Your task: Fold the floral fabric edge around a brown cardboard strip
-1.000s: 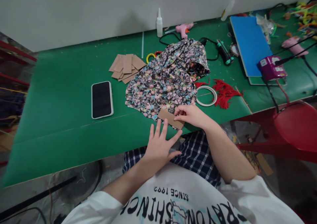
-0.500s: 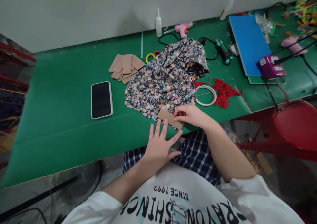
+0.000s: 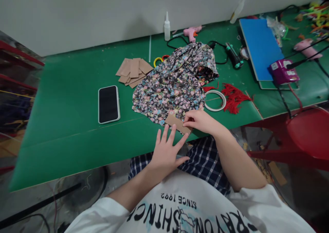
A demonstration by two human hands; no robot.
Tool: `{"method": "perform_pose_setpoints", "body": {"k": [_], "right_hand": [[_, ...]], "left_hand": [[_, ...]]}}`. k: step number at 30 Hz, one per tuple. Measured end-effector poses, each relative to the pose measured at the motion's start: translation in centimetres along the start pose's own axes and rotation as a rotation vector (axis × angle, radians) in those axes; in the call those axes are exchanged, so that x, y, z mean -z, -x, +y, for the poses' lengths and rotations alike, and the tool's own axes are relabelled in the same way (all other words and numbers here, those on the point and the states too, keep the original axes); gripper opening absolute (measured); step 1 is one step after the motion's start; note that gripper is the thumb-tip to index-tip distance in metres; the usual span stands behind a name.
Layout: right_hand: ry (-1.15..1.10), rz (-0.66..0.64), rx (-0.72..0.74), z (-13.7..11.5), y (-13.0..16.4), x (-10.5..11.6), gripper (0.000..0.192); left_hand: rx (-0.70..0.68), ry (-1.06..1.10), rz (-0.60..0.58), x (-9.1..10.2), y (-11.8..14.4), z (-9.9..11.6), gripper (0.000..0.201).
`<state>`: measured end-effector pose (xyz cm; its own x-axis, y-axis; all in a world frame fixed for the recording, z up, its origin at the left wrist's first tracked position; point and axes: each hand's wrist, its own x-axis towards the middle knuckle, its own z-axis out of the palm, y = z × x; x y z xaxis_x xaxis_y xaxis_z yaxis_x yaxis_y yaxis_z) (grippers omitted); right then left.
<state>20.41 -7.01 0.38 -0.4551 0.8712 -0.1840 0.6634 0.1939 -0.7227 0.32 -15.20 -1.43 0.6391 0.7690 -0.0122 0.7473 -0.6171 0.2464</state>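
Observation:
A small brown cardboard strip lies on the near edge of a floral fabric spread on the green table. My right hand pinches the strip's right end with fingertips. My left hand rests flat on the table's front edge just below the strip, fingers spread, holding nothing.
A black phone lies left of the fabric, with a pile of cardboard pieces behind it. A white tape ring and red tassels sit right. Glue bottle, pink glue gun, blue board, purple device are farther back.
Only the view has shifted slightly; my right hand's fingers have settled a little on the strip's end. My left hand stays put.

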Motion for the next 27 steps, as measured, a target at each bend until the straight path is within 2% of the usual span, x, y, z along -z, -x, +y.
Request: {"method": "perform_pose_setpoints", "body": {"k": [6,16,27], "right_hand": [[0.010,-0.001,0.027,0.16,0.03,0.04,0.012],[-0.032,-0.014,0.002,-0.02,0.03,0.04,0.009],[0.032,-0.001,0.034,-0.08,0.00,0.01,0.013]], "left_hand": [[-0.010,0.001,0.011,0.19,0.02,-0.49,0.067],[-0.016,0.045,0.048,-0.15,0.06,-0.67,0.070],[0.029,0.008,0.051,0.18,0.00,-0.40,0.069]]}}
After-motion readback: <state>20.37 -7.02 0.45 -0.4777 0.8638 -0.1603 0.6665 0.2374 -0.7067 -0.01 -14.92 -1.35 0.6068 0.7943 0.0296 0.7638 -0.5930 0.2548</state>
